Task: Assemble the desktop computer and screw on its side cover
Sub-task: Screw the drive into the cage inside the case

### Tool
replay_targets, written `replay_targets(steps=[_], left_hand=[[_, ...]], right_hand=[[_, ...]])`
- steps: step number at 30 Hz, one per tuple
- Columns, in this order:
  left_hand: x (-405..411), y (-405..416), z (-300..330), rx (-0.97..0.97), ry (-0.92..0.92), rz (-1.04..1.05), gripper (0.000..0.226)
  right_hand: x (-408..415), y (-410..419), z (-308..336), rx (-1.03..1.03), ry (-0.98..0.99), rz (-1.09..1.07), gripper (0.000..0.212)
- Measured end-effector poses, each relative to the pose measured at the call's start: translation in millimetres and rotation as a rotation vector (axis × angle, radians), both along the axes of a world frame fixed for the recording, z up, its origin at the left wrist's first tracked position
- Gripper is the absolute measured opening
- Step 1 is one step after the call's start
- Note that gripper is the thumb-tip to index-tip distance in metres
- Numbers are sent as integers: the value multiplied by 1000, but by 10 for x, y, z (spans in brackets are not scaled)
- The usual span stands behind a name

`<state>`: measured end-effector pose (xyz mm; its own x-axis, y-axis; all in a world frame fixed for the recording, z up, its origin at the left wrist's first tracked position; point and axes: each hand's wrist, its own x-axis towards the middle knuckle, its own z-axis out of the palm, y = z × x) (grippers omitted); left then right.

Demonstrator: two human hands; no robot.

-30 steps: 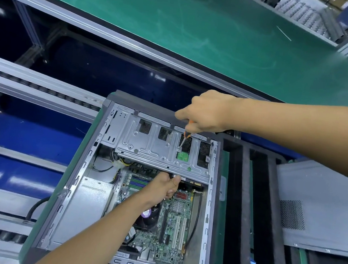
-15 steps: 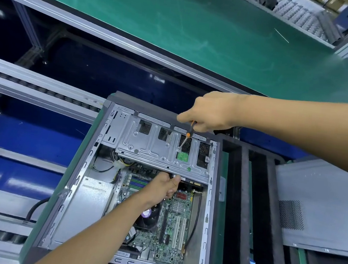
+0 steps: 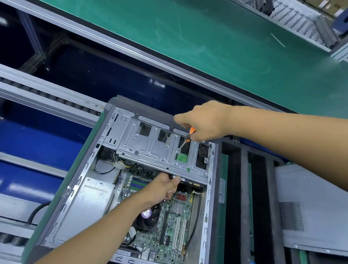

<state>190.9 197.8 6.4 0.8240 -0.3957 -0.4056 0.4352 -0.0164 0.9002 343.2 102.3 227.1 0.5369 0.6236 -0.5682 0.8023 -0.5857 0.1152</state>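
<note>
Our right hand pinches an orange-handled screwdriver over the grey metal drive cage; our left hand grips its lower edge. A green conveyor belt runs behind the open grey computer case.

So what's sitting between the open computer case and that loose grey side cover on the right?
In the head view, black foam strips with dark slots between them lie between the computer case and the side cover.

One head-worn wide-angle view looks steeply down and forward, close over the open computer case.
</note>
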Motion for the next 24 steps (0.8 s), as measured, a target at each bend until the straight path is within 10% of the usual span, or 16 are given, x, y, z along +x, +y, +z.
replay_targets(steps=[8, 15, 24], left_hand=[[-128, 236, 434, 199, 166, -285, 25], [64, 533, 904, -259, 88, 29, 24], [575, 627, 648, 498, -532, 161, 22]], right_hand=[[1, 44, 21, 26, -12, -212, 21], [-116, -184, 177, 440, -154, -419, 22], [-574, -733, -317, 1037, -25, -984, 16]])
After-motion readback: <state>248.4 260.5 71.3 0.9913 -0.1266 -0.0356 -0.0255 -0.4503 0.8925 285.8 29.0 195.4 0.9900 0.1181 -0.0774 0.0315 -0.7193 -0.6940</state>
